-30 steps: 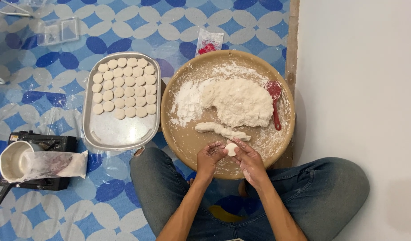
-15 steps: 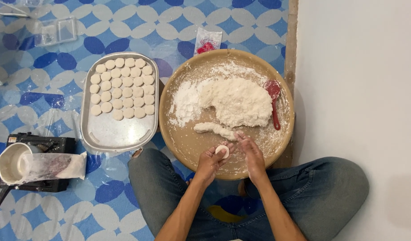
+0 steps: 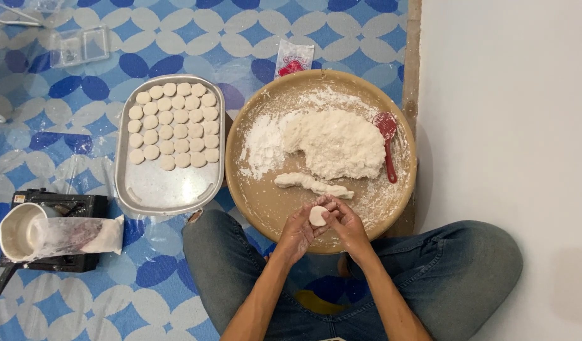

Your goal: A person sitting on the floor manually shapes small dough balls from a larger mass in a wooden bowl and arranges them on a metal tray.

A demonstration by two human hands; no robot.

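While both forearms reach forward from the lap, the left hand [image 3: 297,228] and right hand [image 3: 346,222] meet over the near rim of the round tray [image 3: 266,202], fingers curled and pinching a small dough disc [image 3: 317,216] between them. Dough strip [image 3: 313,184] lies just beyond; dough mound [image 3: 335,142] farther. Metal tray [image 3: 168,189] of discs sits left, its near half bare.

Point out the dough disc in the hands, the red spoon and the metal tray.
dough disc [image 3: 317,216], head view, centre of its flat white face.
red spoon [image 3: 389,158], head view, middle of its handle.
metal tray [image 3: 168,189], head view, bare floor below the rows of discs.
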